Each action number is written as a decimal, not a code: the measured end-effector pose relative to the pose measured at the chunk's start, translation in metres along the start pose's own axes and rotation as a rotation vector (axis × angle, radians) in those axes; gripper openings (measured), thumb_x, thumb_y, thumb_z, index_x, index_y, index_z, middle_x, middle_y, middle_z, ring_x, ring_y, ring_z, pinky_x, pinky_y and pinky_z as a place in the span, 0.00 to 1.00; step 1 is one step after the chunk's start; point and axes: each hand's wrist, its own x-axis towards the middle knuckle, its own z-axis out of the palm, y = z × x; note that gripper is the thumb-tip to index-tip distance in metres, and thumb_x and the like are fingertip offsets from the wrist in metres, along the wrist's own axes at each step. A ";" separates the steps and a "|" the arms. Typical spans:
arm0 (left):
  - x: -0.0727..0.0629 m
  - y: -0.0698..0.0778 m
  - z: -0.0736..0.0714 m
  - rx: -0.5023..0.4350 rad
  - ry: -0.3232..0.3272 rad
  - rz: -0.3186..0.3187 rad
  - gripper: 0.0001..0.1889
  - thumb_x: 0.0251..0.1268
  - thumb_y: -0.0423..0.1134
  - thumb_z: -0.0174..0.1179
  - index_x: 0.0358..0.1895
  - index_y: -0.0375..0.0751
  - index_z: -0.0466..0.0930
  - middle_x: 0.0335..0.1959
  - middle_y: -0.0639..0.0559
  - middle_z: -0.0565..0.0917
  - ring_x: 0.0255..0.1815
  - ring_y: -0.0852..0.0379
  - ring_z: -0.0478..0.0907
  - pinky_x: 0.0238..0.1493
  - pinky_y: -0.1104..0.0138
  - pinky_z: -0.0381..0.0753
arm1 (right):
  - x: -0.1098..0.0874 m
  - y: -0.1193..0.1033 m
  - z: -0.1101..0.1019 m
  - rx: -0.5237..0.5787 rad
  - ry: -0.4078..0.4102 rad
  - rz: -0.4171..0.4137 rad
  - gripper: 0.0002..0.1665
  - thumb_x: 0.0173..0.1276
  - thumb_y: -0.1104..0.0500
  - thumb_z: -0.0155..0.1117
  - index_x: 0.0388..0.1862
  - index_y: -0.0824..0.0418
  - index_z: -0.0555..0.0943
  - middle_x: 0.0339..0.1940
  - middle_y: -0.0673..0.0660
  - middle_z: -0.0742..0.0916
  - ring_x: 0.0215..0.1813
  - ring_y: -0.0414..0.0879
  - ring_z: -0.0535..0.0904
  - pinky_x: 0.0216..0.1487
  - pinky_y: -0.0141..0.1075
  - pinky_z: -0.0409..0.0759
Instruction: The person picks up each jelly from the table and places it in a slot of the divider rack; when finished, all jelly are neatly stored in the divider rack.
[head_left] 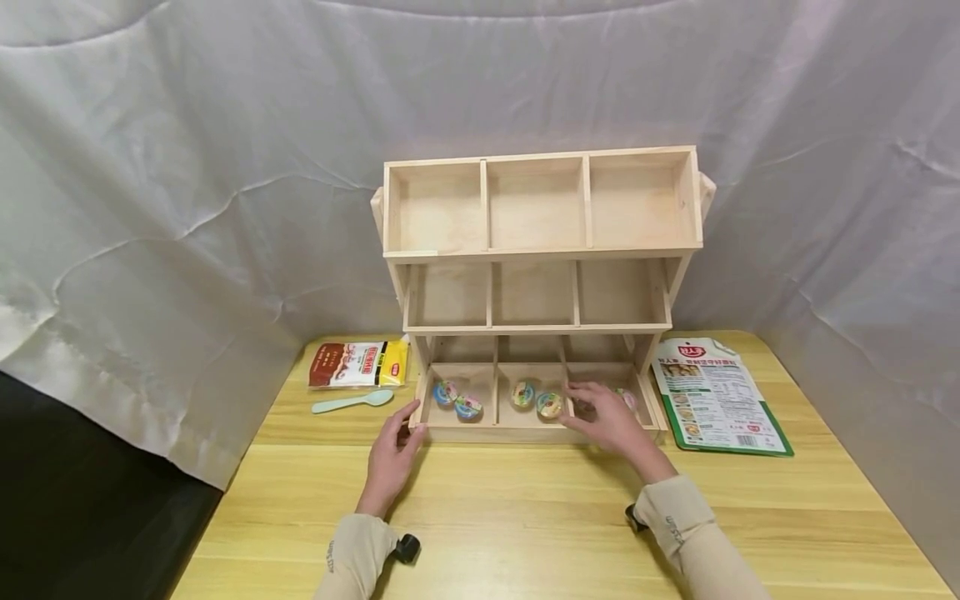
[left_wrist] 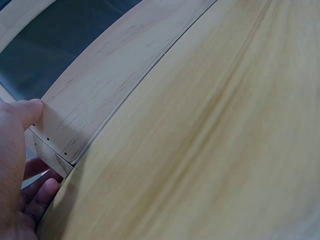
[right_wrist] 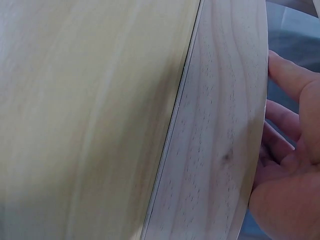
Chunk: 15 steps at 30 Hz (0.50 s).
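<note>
A three-tier wooden display rack (head_left: 540,330), each tier split into three compartments, stands on the table. My left hand (head_left: 392,454) grips its bottom front-left corner, the thumb on the front board (left_wrist: 105,75) and the fingers round the side. My right hand (head_left: 609,421) reaches over the front board (right_wrist: 215,120) into the bottom right compartment, fingers spread around the divider; the palm hides part of that compartment. Small jelly cups with printed lids lie in the bottom tier: two in the left compartment (head_left: 468,407), two in the middle (head_left: 522,394), one showing at right (head_left: 626,400).
Left of the rack lie a red, white and yellow food packet (head_left: 360,364) and a pale green spoon (head_left: 352,402). A white and green food pouch (head_left: 716,396) lies at right. Grey cloth (head_left: 225,167) hangs behind and along the sides of the wooden table (head_left: 517,517).
</note>
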 end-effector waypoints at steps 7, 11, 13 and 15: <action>0.001 0.002 0.000 0.008 0.001 0.007 0.25 0.77 0.50 0.61 0.74 0.61 0.73 0.61 0.47 0.80 0.53 0.54 0.80 0.54 0.63 0.81 | -0.001 0.000 -0.001 0.020 0.007 0.002 0.35 0.71 0.48 0.72 0.71 0.64 0.77 0.73 0.66 0.77 0.62 0.63 0.81 0.62 0.61 0.79; 0.001 0.001 0.001 0.009 0.008 0.014 0.25 0.77 0.50 0.61 0.74 0.61 0.73 0.60 0.47 0.81 0.53 0.54 0.80 0.54 0.64 0.80 | -0.001 -0.001 -0.001 0.025 0.010 0.006 0.36 0.70 0.48 0.73 0.71 0.63 0.78 0.73 0.66 0.77 0.62 0.63 0.81 0.63 0.62 0.78; 0.000 0.000 0.002 0.003 0.013 0.016 0.25 0.77 0.49 0.61 0.74 0.60 0.73 0.59 0.47 0.81 0.52 0.54 0.80 0.54 0.64 0.81 | -0.001 -0.002 -0.001 0.024 0.009 0.003 0.36 0.69 0.48 0.73 0.70 0.63 0.78 0.73 0.66 0.77 0.62 0.64 0.80 0.63 0.62 0.77; -0.001 0.000 0.002 -0.004 0.016 0.013 0.25 0.77 0.48 0.61 0.74 0.59 0.73 0.59 0.47 0.81 0.52 0.55 0.79 0.54 0.65 0.81 | -0.001 -0.003 -0.001 0.022 0.005 0.002 0.35 0.69 0.48 0.73 0.70 0.64 0.78 0.73 0.66 0.77 0.63 0.64 0.80 0.63 0.63 0.77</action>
